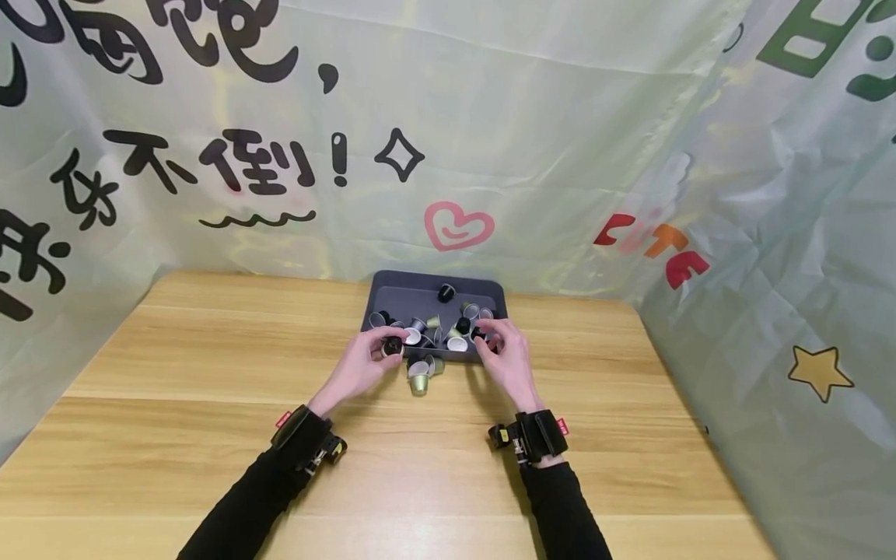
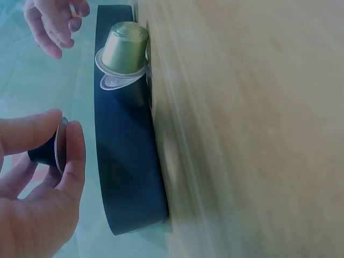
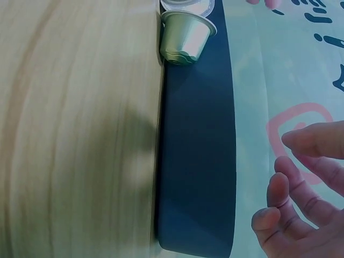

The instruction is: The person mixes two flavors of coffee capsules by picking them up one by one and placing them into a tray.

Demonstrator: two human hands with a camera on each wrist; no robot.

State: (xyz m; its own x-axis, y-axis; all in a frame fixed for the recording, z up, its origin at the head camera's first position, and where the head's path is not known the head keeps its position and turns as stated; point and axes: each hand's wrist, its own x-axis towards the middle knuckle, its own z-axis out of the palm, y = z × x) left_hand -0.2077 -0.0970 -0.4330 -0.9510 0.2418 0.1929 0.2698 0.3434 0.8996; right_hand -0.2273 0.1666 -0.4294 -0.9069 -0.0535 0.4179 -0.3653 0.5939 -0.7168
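Note:
My left hand [image 1: 360, 364] pinches a black coffee capsule [image 2: 45, 152] between thumb and fingers, over the front left corner of the dark grey tray [image 1: 407, 295]. In the left wrist view the capsule lies on its side in the grasp, its pale rim towards the fingertips. At the tray's front right, my right hand [image 1: 509, 359] hovers with thumb and fingers loosely bent and apart; the right wrist view shows nothing between them. A black capsule [image 1: 478, 333] lies by its fingertips in the head view. Several capsules, black, green and silver-lidded, lie jumbled in the tray.
Outside the tray's front wall, a light green capsule [image 1: 418, 383] and a few others sit on the wooden table [image 1: 280, 435]. Towards the tray's back lies a lone black capsule [image 1: 446, 293]. A printed cloth [image 1: 560, 155] hangs behind and to the right.

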